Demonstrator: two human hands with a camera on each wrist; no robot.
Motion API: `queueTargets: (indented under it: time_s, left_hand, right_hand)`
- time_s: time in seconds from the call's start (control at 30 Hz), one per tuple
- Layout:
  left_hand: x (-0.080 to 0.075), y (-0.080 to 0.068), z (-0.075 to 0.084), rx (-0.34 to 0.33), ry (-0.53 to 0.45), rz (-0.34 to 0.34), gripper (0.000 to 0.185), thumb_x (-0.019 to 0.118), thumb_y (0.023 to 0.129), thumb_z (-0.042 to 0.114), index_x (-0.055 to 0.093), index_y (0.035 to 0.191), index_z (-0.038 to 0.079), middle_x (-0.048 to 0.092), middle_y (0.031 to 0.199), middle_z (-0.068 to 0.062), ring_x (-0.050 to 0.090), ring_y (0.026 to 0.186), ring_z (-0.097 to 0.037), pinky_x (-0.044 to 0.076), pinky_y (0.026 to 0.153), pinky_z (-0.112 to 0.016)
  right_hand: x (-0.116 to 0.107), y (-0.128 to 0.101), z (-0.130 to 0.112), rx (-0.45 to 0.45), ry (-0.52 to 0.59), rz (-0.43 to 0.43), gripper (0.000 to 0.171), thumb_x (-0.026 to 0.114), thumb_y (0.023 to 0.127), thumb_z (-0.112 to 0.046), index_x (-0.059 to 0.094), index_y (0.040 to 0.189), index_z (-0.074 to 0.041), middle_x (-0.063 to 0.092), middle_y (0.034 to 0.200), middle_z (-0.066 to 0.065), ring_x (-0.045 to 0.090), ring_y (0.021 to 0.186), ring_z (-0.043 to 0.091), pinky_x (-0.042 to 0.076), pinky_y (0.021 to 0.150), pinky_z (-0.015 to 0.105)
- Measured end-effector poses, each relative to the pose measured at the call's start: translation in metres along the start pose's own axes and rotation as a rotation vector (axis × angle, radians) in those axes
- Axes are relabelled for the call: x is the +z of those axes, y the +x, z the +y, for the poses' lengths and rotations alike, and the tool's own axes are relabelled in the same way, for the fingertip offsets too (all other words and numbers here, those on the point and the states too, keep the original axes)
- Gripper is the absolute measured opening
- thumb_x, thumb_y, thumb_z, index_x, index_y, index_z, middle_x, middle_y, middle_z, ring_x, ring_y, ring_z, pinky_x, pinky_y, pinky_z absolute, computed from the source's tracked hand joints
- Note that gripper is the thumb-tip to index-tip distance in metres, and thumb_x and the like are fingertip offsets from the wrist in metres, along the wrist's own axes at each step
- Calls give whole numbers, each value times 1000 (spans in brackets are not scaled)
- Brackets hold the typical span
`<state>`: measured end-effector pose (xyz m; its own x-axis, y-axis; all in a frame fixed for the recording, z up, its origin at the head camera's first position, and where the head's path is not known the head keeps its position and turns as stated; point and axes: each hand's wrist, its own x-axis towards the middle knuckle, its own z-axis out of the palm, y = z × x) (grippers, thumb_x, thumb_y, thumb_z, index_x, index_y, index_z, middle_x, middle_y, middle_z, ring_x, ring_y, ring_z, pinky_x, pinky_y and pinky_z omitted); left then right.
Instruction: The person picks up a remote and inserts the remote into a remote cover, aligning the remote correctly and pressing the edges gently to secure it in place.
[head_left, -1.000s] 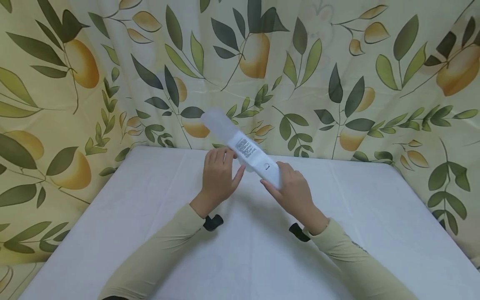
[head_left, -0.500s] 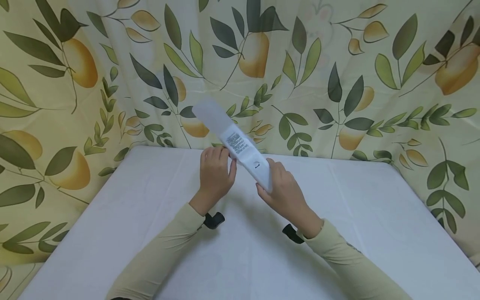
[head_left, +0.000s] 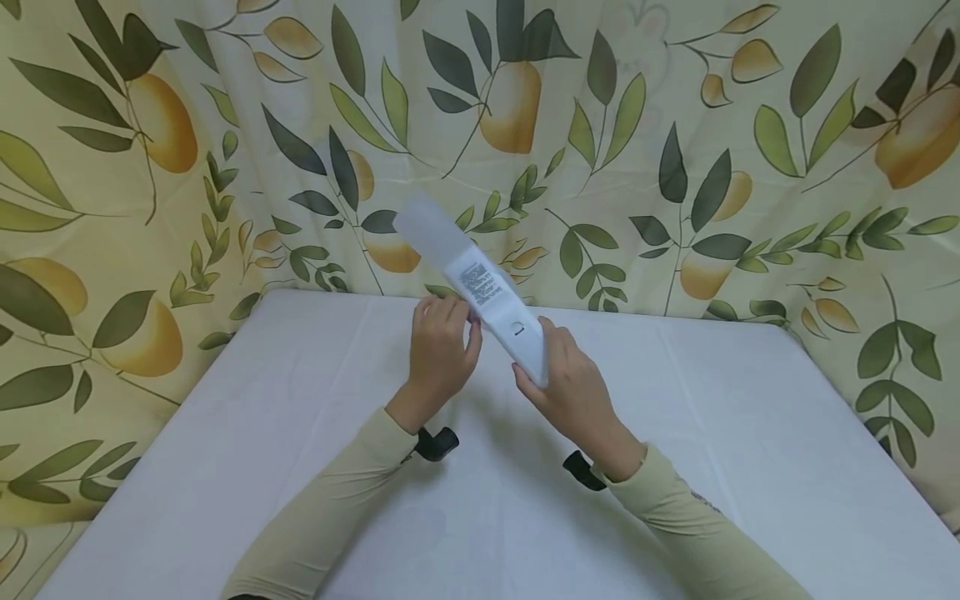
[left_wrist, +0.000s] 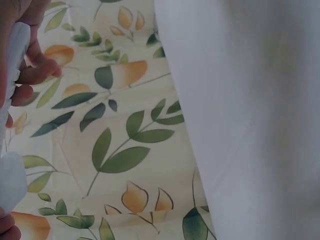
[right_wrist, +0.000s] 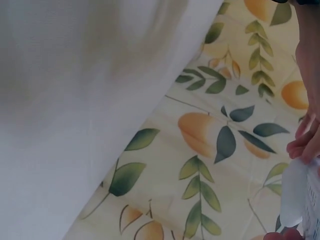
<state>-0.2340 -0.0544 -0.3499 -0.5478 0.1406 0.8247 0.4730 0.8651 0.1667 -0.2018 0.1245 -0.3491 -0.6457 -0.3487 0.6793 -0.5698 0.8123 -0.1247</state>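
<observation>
A long white package with a printed label and a small dark hook-shaped mark is held tilted above the table, its frosted, see-through end pointing up to the left. My right hand grips its lower end, thumb on the near side. On its left edge, below the label, my left hand pinches with thumb and fingers. Both wrist views show a translucent flap sticking out from the package, with left fingers at it in the right wrist view. What lies inside the package cannot be made out.
A white-covered table spreads beneath both hands. Behind it and along the sides hangs a curtain printed with leaves and yellow fruit. Black wrist cameras sit under the sleeve cuffs.
The package and right hand have shifted left and the package has become slightly steeper. My left hand stays at its left edge, moving only a little; the small flap there is now hidden in the head view.
</observation>
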Motion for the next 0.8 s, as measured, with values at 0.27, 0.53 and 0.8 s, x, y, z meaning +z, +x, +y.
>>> queueTargets:
  time_s: [0.27, 0.53, 0.8]
  left_hand:
    - [0, -4, 6, 6, -30, -41, 11, 65, 84, 13, 61, 82, 3, 65, 80, -9, 62, 81, -23, 46, 94, -46]
    - [3, -13, 14, -15, -74, -113, 11, 65, 85, 12, 60, 82, 4, 63, 77, -7, 61, 79, -22, 47, 92, -45]
    - [8, -20, 12, 29, 5, -218, 13, 67, 85, 18, 63, 83, 6, 66, 81, -5, 64, 84, -20, 46, 92, -43]
  right_hand:
    - [0, -1, 4, 2, -25, 11, 64, 75, 76, -24, 47, 123, 9, 60, 90, 21, 61, 67, 27, 56, 58, 39]
    - [-3, -3, 9, -5, -91, 5, 64, 78, 74, -24, 49, 122, 7, 61, 90, 21, 62, 65, 29, 56, 59, 39]
    - [1, -8, 20, -60, -113, -11, 66, 82, 70, -27, 53, 118, 9, 63, 90, 22, 64, 66, 29, 56, 58, 39]
